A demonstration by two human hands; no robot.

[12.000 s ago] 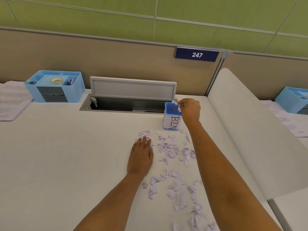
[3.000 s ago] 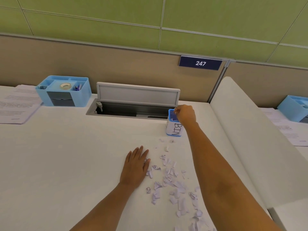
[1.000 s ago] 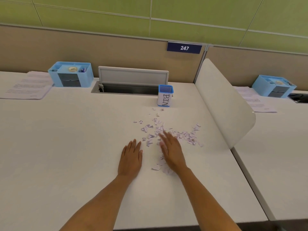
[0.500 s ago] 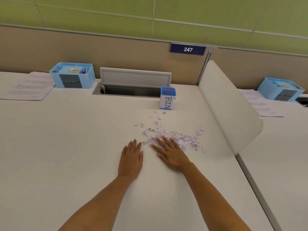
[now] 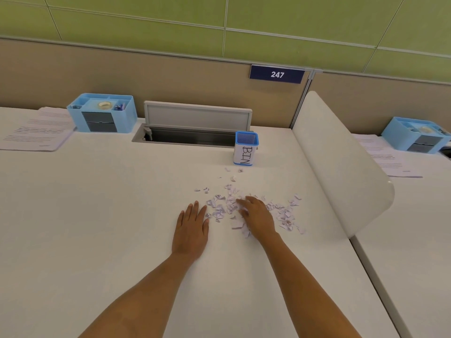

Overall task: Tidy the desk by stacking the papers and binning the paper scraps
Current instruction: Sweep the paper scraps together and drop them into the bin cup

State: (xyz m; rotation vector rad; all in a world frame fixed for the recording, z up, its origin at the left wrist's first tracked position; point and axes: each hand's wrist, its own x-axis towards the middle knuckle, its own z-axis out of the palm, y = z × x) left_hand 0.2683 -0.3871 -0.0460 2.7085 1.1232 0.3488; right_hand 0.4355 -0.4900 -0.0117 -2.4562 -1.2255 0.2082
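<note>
While left hand [image 5: 191, 229] lies flat, right hand [image 5: 257, 214] perhaps cupping crumpled scraps [image 5: 285, 214]

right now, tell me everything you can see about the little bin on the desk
The bin is a small square cup with a blue mesh rim and a white paper label hand-lettered BIN, the letters running sideways. It stands upright on the white desk beside the open cable tray, touched by neither hand, a few scraps before it.

The right hand [image 5: 257, 215] hides some paper scraps [image 5: 284, 214]; the bin [image 5: 246, 148] contents and papers [image 5: 36, 131] text are unreadable.
</note>
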